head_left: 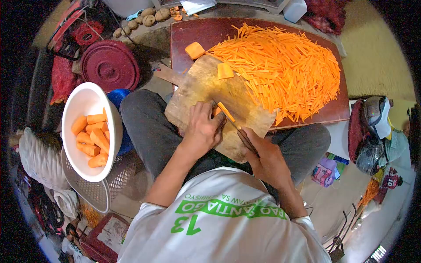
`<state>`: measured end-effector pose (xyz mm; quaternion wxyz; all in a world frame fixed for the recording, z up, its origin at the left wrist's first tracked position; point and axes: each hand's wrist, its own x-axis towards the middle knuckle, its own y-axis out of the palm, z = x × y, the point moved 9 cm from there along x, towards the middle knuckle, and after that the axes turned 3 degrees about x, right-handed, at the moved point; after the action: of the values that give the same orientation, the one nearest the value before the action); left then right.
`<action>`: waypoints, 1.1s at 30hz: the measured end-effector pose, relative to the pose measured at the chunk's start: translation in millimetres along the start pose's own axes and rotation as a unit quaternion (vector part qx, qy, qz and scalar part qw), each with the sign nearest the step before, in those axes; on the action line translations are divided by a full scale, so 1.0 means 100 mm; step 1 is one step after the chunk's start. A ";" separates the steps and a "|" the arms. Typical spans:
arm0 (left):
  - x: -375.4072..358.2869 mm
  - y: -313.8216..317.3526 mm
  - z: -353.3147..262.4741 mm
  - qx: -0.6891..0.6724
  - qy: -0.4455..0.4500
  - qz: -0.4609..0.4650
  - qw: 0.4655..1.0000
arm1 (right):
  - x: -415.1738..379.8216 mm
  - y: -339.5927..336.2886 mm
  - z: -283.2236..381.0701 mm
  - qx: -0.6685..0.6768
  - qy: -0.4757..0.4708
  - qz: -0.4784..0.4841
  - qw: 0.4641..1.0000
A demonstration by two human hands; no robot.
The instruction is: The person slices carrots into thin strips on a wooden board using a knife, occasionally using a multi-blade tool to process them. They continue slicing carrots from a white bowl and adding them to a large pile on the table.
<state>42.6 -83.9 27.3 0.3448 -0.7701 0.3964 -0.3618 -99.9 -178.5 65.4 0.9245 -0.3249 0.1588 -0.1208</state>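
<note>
A worn round wooden chopping board (188,92) rests across my lap and the edge of a dark red table. My left hand (202,125) is closed over a piece of carrot (216,111), pressing it on the board; most of that piece is hidden under the fingers. In my right hand (263,151) is a knife (240,130), its blade against the carrot beside my left fingertips. A thin carrot slice (226,112) lies along the blade. Farther up the board sits a carrot chunk (225,71).
A big heap of carrot sticks (285,70) covers much of the red table (184,35), with another carrot chunk (194,50) at its left. To the left, a white bowl (70,131) holds peeled carrot pieces. Behind it stands a maroon lidded bucket (109,65); potatoes (149,20) lie beyond.
</note>
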 end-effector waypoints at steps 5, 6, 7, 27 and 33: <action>-0.01 -0.03 -0.04 0.002 0.017 -0.030 0.999 | -0.13 -0.01 0.06 -0.045 0.037 0.026 0.998; -0.01 -0.04 -0.04 0.004 0.020 -0.035 0.999 | -0.18 -0.01 0.04 -0.036 0.017 0.008 0.999; -0.02 -0.05 -0.05 0.006 0.023 -0.041 0.999 | -0.22 -0.01 0.03 -0.026 -0.003 -0.010 1.000; -0.03 -0.19 0.10 0.027 -0.002 -0.045 0.999 | -0.23 -0.02 -0.11 0.064 -0.002 -0.029 0.998; -0.05 -0.30 0.25 0.034 -0.028 -0.076 0.996 | -0.24 -0.03 -0.12 0.061 0.002 -0.037 0.997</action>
<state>71.7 -60.0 37.8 0.3529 -0.7957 0.3142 -0.3789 -126.9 -180.2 63.7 0.9371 -0.2734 0.1406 -0.1653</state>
